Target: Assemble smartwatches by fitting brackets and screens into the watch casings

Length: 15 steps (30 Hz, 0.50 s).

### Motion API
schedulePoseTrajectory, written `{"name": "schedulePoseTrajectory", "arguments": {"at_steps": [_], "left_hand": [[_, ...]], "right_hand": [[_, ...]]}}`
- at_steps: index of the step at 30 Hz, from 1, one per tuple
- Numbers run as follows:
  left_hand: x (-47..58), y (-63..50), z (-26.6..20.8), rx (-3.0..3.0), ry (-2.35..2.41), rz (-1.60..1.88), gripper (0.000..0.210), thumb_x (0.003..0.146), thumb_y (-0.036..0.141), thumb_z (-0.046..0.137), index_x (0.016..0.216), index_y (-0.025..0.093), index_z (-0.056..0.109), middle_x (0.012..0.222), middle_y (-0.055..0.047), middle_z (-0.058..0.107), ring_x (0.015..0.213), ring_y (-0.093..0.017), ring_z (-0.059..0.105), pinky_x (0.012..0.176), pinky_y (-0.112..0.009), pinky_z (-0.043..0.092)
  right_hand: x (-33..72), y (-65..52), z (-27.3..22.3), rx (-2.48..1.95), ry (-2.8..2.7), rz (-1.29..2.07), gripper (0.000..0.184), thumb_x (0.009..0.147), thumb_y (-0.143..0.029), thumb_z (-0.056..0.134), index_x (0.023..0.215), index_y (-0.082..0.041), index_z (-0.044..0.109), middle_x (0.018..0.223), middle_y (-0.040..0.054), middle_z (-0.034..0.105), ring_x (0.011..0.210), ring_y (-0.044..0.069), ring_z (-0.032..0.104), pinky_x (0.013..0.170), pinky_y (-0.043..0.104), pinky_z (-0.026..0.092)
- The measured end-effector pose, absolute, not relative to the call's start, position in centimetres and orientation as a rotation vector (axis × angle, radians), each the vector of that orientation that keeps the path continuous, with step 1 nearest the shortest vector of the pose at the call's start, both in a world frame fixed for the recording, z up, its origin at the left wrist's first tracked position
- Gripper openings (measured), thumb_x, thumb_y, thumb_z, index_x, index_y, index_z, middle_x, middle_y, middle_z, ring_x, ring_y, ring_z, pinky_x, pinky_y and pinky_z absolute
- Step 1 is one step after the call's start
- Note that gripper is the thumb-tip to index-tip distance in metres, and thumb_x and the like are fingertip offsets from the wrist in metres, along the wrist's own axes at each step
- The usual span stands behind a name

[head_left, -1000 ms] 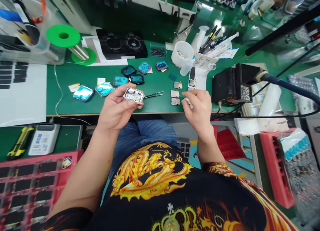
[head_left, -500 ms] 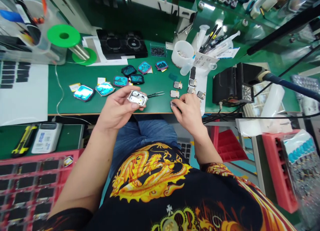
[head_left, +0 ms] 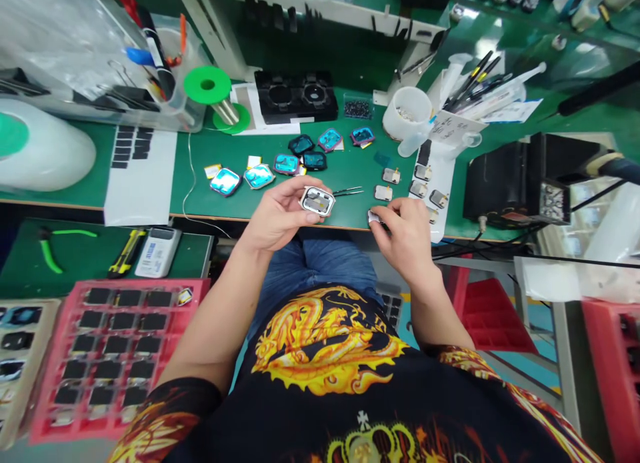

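My left hand holds a white-rimmed watch case by its edges, thumb in front and fingers behind, its open inside facing me. Just past the case, a pair of tweezers lies on the bench. At the bench's front edge, my right hand pinches a small silver part between thumb and fingers; it is mostly covered. Similar silver modules lie near that hand, some on a white strip. Several watch cases with blue film are spread on the mat beyond my left hand.
A white cup and a holder of pens and syringes stand behind the modules. A black box-shaped device is at right, a green solder spool at back left. Lower left is a pink tray of dark screens.
The view has swung left, showing more of the left side. The watch case in my left hand has tilted, so its inside looks greyer. My right hand stays at the silver part.
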<state>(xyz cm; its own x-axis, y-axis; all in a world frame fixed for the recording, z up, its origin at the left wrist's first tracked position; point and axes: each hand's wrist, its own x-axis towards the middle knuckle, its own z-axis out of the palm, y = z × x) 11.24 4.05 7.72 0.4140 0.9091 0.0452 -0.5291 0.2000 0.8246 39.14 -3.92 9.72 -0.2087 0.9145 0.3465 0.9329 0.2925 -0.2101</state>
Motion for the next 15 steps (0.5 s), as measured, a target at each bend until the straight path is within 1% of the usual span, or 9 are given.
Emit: {"name": "schedulePoseTrajectory", "arguments": {"at_steps": [4, 8, 11, 15], "left_hand": [[11.0, 4.1, 7.4, 0.898, 0.509, 1.065, 0.056, 0.065, 0.021, 0.112, 0.116, 0.026, 0.089, 0.117, -0.005, 0.088, 0.088, -0.017, 0.082, 0.075, -0.026, 0.071], [10.7, 4.1, 6.7, 0.869, 0.478, 1.124, 0.059, 0.062, 0.032, 0.114, 0.114, 0.028, 0.088, 0.112, -0.004, 0.088, 0.082, -0.017, 0.081, 0.07, -0.027, 0.069], [10.5, 4.0, 6.4, 0.867, 0.462, 1.18, 0.058, 0.061, 0.039, 0.115, 0.113, 0.03, 0.088, 0.108, -0.002, 0.087, 0.087, -0.02, 0.082, 0.076, -0.031, 0.07], [10.0, 4.2, 6.5, 0.891, 0.468, 1.246, 0.058, 0.062, 0.04, 0.114, 0.114, 0.032, 0.09, 0.108, -0.002, 0.086, 0.096, -0.021, 0.082, 0.085, -0.032, 0.07]], "right_hand": [[37.5, -3.0, 10.7, -1.632, -2.197, -0.078, 0.032, 0.115, -0.031, 0.06, 0.138, -0.019, 0.078, 0.119, 0.0154, 0.068, 0.111, 0.034, 0.055, 0.095, 0.051, 0.046], [34.0, -1.5, 11.5, -1.568, -2.348, -0.09, 0.041, 0.115, -0.035, 0.062, 0.149, -0.015, 0.071, 0.126, 0.0169, 0.069, 0.117, 0.036, 0.054, 0.096, 0.052, 0.046], [31.3, -0.5, 11.3, -1.548, -2.432, -0.013, 0.049, 0.112, -0.037, 0.068, 0.154, -0.012, 0.067, 0.13, 0.0192, 0.068, 0.119, 0.038, 0.052, 0.096, 0.052, 0.045], [29.8, -0.3, 9.8, -1.492, -2.482, 0.039, 0.054, 0.109, -0.045, 0.074, 0.15, -0.01, 0.067, 0.126, 0.0197, 0.069, 0.116, 0.038, 0.053, 0.093, 0.052, 0.045]]}}
